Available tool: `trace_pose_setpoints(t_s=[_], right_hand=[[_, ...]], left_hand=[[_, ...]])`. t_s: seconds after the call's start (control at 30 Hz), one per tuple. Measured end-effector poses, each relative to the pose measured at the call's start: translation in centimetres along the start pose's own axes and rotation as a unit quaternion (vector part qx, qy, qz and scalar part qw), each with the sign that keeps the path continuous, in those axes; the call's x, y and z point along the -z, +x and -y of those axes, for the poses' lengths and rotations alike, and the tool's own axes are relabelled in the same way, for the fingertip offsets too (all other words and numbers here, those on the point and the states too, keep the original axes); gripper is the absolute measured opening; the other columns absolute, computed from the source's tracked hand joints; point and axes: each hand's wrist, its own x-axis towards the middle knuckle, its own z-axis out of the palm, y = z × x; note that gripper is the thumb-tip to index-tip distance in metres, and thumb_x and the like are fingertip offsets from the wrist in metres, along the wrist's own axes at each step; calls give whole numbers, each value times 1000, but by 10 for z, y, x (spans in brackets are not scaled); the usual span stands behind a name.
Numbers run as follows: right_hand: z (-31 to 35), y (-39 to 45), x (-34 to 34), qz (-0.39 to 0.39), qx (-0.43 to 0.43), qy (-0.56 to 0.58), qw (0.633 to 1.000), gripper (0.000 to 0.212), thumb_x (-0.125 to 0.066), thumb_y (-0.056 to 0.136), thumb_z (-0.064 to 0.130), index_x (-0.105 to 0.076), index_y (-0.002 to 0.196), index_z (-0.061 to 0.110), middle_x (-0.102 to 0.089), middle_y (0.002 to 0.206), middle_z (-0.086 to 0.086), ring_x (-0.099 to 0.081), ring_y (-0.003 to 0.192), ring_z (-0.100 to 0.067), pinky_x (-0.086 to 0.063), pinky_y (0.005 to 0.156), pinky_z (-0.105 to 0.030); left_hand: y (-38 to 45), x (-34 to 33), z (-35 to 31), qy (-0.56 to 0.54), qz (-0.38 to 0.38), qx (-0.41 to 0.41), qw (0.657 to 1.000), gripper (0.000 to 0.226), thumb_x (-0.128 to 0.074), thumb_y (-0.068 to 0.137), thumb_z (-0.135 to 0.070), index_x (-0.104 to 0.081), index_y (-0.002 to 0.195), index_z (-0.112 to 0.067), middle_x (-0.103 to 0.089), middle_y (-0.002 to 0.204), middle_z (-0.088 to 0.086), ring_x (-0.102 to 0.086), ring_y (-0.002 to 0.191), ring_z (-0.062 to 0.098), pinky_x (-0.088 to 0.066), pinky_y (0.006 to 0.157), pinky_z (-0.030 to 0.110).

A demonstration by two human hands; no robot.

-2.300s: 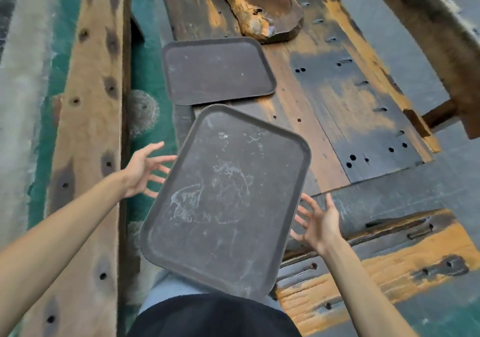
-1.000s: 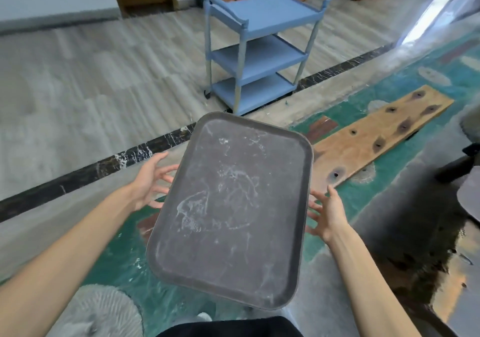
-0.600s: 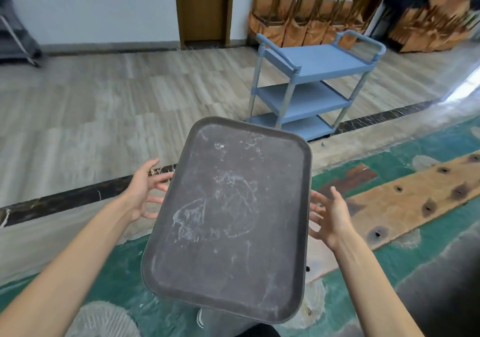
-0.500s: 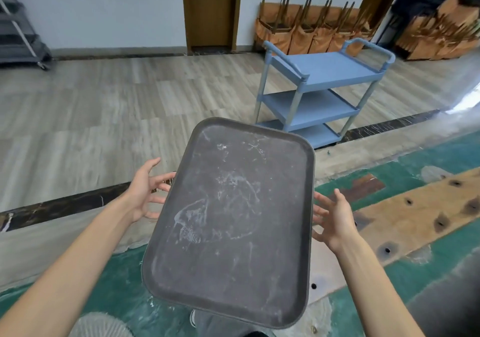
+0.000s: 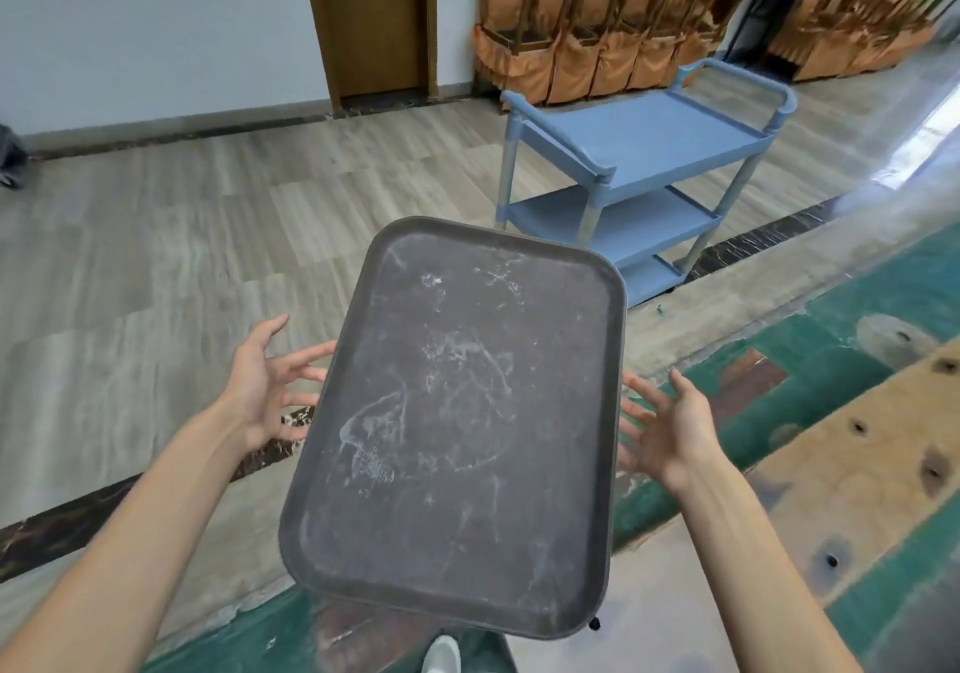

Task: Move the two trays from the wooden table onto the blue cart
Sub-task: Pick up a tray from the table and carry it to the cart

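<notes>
A dark grey rectangular tray (image 5: 462, 428), scuffed with white marks, hangs in the air in front of me. It is carried between my two hands, long side pointing away. My left hand (image 5: 265, 386) presses its left edge with spread fingers. My right hand (image 5: 670, 428) supports the right edge, fingers reaching under it. The blue cart (image 5: 649, 137), with three bare shelves, stands ahead and to the right on the wooden floor, well beyond the tray. The second tray and the wooden table are out of view.
A pale plank with dark holes (image 5: 857, 464) lies low on my right over green painted floor. A dark marble strip (image 5: 769, 236) separates that area from the wood floor. Upturned chairs (image 5: 571, 38) line the back wall beside a brown door (image 5: 374, 18).
I have turned away from the wooden table with the tray held in both hands. The blue cart has come into view and grown closer, shifting right.
</notes>
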Motion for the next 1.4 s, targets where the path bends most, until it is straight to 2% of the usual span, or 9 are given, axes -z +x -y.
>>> trace_pose_setpoints(t_s=[0.1, 0.23, 0.37, 0.5, 0.63, 0.8, 1.17, 1.23, 1.4], right_hand=[[21, 20, -4, -8, 1, 15, 1000, 58, -32, 101, 60, -69, 124, 22, -57, 107, -5, -56, 98, -22, -44, 83, -43], [48, 47, 0, -40, 3, 31, 999, 54, -32, 100, 60, -68, 119, 24, -54, 110, -5, -52, 99, -21, -42, 78, -39], [73, 75, 8, -88, 6, 49, 995, 53, -34, 100, 60, -71, 116, 25, -57, 97, -3, -54, 81, -19, -42, 69, -37], [100, 105, 16, -124, -2, 61, 990, 55, -35, 99, 60, -72, 117, 24, -57, 98, -4, -52, 80, -20, -41, 77, -39], [139, 155, 11, -169, 15, 86, 982, 54, -35, 100, 58, -72, 119, 24, -55, 93, -3, -50, 79, -19, -40, 73, -37], [193, 201, 1, -223, 18, 93, 970, 56, -33, 102, 56, -68, 130, 23, -53, 114, -7, -48, 89, -21, -40, 86, -41], [277, 260, -6, -291, 60, 111, 948, 52, -34, 101, 56, -70, 121, 25, -62, 137, -11, -57, 125, -28, -45, 89, -43], [289, 271, -1, -293, 62, 111, 947, 52, -33, 102, 57, -70, 120, 25, -61, 138, -13, -56, 125, -29, -45, 86, -42], [329, 305, 25, -289, 54, 116, 949, 52, -35, 100, 56, -70, 122, 25, -63, 134, -12, -57, 123, -28, -43, 96, -45]], left_hand=[[33, -15, -22, 3, 8, 5, 1000, 78, -35, 78, -78, -78, 114, -23, -59, 94, 3, -52, 86, 26, -39, 78, 46], [79, -49, -54, 25, 36, 21, 999, 78, -35, 78, -77, -77, 116, -24, -59, 96, 3, -52, 87, 25, -41, 75, 44], [127, -88, -85, 57, 74, 33, 995, 76, -33, 80, -76, -76, 117, -24, -59, 96, 4, -54, 87, 26, -41, 74, 42], [179, -124, -113, 77, 107, 54, 990, 75, -35, 80, -76, -77, 114, -24, -62, 90, 3, -55, 84, 26, -42, 74, 42], [252, -178, -154, 98, 142, 65, 983, 77, -34, 80, -77, -76, 118, -24, -58, 100, 5, -53, 87, 26, -41, 75, 42], [315, -235, -204, 113, 163, 71, 978, 77, -33, 81, -78, -75, 119, -26, -55, 105, 7, -49, 89, 26, -37, 77, 41], [397, -325, -272, 114, 211, 72, 968, 75, -35, 78, -78, -77, 115, -29, -58, 109, 4, -56, 93, 25, -43, 77, 40], [407, -340, -280, 112, 221, 73, 966, 75, -33, 81, -78, -76, 117, -28, -59, 105, 4, -57, 95, 26, -43, 78, 41], [432, -385, -306, 111, 236, 78, 962, 80, -31, 77, -80, -78, 115, -28, -64, 93, 0, -56, 94, 25, -40, 78, 43]])
